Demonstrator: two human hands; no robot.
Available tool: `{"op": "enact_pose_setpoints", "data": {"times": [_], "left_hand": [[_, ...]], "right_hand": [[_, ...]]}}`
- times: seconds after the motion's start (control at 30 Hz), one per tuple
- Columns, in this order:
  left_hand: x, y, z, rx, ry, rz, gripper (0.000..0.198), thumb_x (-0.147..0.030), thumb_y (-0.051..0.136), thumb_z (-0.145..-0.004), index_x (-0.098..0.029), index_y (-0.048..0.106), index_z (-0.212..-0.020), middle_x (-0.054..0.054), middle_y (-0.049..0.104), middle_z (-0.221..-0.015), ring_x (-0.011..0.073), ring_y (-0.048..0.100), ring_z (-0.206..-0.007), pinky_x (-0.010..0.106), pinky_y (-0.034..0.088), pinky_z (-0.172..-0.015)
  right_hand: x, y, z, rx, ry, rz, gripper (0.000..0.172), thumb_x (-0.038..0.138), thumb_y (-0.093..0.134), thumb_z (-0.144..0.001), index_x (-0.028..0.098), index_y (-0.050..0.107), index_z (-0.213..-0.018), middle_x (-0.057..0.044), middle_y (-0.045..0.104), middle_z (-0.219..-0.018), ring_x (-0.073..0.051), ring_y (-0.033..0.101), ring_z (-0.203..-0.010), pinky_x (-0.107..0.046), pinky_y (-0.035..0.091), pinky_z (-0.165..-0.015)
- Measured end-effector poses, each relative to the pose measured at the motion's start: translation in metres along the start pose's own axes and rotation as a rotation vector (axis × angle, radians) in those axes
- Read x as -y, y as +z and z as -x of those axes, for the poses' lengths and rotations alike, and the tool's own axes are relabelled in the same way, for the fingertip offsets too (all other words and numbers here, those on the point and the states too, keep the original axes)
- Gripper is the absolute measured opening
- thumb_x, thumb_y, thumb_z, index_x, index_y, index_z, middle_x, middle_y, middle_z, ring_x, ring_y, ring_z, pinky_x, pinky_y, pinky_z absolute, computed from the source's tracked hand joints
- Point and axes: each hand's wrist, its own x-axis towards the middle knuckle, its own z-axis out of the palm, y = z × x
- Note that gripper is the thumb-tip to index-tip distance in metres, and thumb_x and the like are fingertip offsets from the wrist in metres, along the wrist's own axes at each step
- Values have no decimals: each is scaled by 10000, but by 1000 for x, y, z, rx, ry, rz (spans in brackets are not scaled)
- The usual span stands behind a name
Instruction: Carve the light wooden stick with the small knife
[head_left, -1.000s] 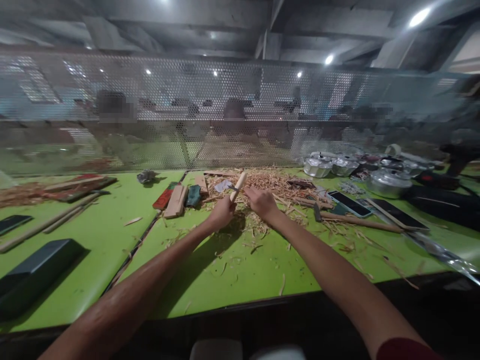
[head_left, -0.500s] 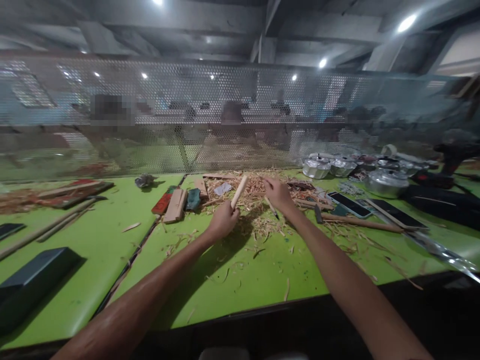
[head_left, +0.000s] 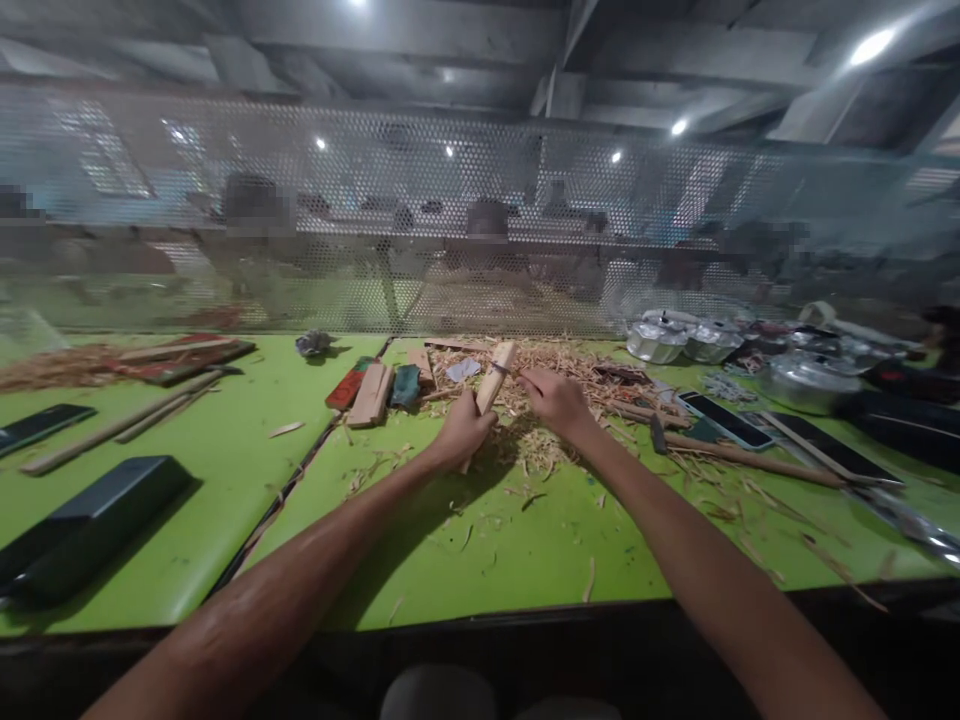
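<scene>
My left hand (head_left: pixel 463 432) is closed around the lower end of a pale wooden stick (head_left: pixel 498 375), tilted up and away from me. My right hand (head_left: pixel 556 405) is closed just right of the stick. From its fingers a thin dark knife blade (head_left: pixel 500 368) reaches across the stick near the top; the handle is hidden in the fist. Under and behind both hands lies a heap of curled wood shavings (head_left: pixel 551 450). Left of my left hand are a wooden block (head_left: pixel 370 395), a dark green piece (head_left: pixel 406 387) and a red piece (head_left: pixel 352 385).
A hammer (head_left: pixel 750 460), a phone (head_left: pixel 724 418) and a tablet-like device (head_left: pixel 829 448) lie at right. Metal kettles (head_left: pixel 810 380) stand behind. Left are a dark sharpening-stone-like block (head_left: pixel 90 525), wooden sticks (head_left: pixel 127 420) and another phone (head_left: pixel 45 427). A perforated screen (head_left: pixel 420 230) closes the table's back.
The view has shifted slightly, moving things rightward. The stick has turned in my left hand to show a broader face. My right hand has come closer, and the blade now crosses the stick.
</scene>
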Motion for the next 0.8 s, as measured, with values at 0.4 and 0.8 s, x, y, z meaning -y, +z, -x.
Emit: {"op": "enact_pose_setpoints", "data": {"times": [0.4, 0.8], "left_hand": [[-8, -5, 1, -45, 118, -213, 140, -133, 616, -845, -210, 504, -812, -12, 567, -721, 166, 533, -659, 275, 328, -605], [-3, 5, 9, 87, 170, 73, 140, -151, 613, -807, -208, 527, -902, -26, 591, -707, 129, 517, -529, 238, 354, -479]], "right_hand": [[1, -5, 2, -44, 20, 73, 363, 321, 486, -1083, 185, 793, -1219, -97, 797, -1092, -183, 687, -838, -252, 371, -643], [-84, -25, 0, -307, 539, -217, 423, 319, 472, -1059, 79, 816, -1110, -154, 796, -998, -214, 686, -821, -269, 456, -718]]}}
